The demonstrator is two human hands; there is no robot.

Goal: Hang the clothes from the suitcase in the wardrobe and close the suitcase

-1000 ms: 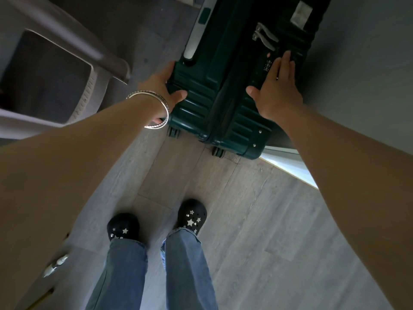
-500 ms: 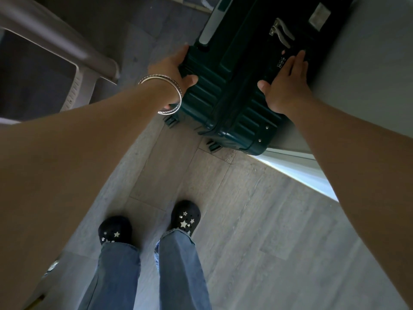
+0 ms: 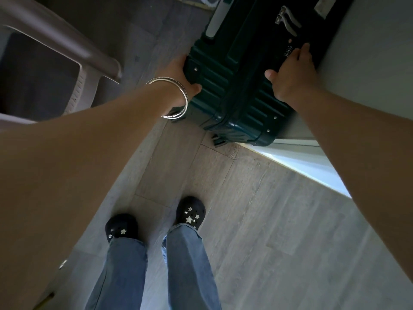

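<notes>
A dark green hard-shell suitcase [image 3: 237, 81] stands closed on its wheels on the wood floor, its right side against a grey wall [image 3: 368, 52]. My left hand [image 3: 181, 79], with bangles on the wrist, grips its left corner: the thumb lies on the ribbed face and the fingers go round the edge out of sight. My right hand [image 3: 290, 74] presses flat on the right side beside the lock and metal latch, fingers straight. No clothes or wardrobe are in view.
A pale plastic chair [image 3: 67, 48] stands at the left, close to my left arm. A white skirting strip [image 3: 301, 157] runs along the wall's foot. My feet in black star-studded clogs [image 3: 190, 211] stand on the floor below the suitcase.
The suitcase has slid away from my feet along the wall, with both hands staying on it. My arms reach further out.
</notes>
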